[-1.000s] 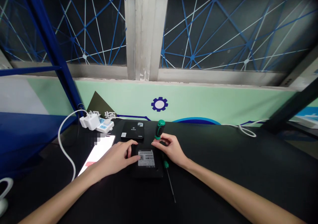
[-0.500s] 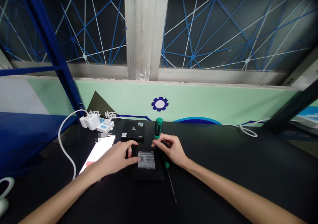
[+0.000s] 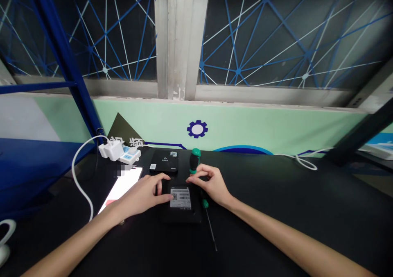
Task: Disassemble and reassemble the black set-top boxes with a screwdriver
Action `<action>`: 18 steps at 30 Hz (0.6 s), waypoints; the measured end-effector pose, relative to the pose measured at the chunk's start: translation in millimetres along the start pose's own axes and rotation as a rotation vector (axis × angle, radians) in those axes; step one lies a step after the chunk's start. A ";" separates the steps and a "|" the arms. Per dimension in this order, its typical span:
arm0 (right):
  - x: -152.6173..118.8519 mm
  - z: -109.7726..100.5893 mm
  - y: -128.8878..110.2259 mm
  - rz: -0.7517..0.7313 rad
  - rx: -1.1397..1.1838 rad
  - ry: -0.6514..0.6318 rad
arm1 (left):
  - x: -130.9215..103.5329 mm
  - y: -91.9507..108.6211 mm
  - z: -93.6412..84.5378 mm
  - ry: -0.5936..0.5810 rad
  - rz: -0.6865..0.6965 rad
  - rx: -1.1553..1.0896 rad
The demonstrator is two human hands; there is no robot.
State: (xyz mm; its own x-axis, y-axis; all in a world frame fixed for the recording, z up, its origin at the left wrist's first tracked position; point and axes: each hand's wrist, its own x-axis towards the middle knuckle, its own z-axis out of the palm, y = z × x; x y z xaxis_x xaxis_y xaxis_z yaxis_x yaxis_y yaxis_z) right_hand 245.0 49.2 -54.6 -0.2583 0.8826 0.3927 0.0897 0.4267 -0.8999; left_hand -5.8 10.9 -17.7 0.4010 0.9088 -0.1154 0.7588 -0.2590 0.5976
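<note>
A screwdriver (image 3: 195,161) with a green and black handle stands upright over the far right part of a black flat box (image 3: 181,217). My right hand (image 3: 211,183) is closed in a pinch around its shaft, just below the handle; the tip is hidden. The box lies with its white printed label (image 3: 181,199) facing up. My left hand (image 3: 153,191) rests on the left side of the box, thumb on the label edge and index finger stretched to the far edge. A second screwdriver (image 3: 210,223), with a green handle end and thin metal shaft, lies right of the box.
Behind the box lies another black box (image 3: 164,162). A phone with a bright screen (image 3: 123,187) is beside my left forearm. White chargers (image 3: 112,150) sit in a power strip (image 3: 130,156) at the back left, with a white cable (image 3: 76,182). Another cable (image 3: 307,162) is at the back right.
The screwdriver's handle has tipped slightly and sunk a little, and the fingers of my right hand have shifted on the shaft. My left hand and the box have hardly moved.
</note>
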 end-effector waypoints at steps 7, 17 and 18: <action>-1.8 -1.3 -7.1 -0.103 -0.087 -0.046 | 1.4 -6.1 3.1 0.010 0.024 -0.012; -1.7 -2.1 -7.1 -0.228 -0.132 -0.039 | 1.5 -6.6 2.7 0.015 0.025 0.022; -2.0 -2.1 -7.9 -0.233 -0.132 -0.046 | 1.5 -6.3 2.5 0.010 0.024 0.019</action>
State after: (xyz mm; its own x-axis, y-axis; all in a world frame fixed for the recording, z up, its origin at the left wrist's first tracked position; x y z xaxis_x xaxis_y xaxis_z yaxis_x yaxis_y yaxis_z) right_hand 246.8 44.4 -48.0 -0.3296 0.7493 0.5744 0.1466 0.6416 -0.7529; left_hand -8.7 13.1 -23.6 0.4139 0.9055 -0.0933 0.7590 -0.2867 0.5846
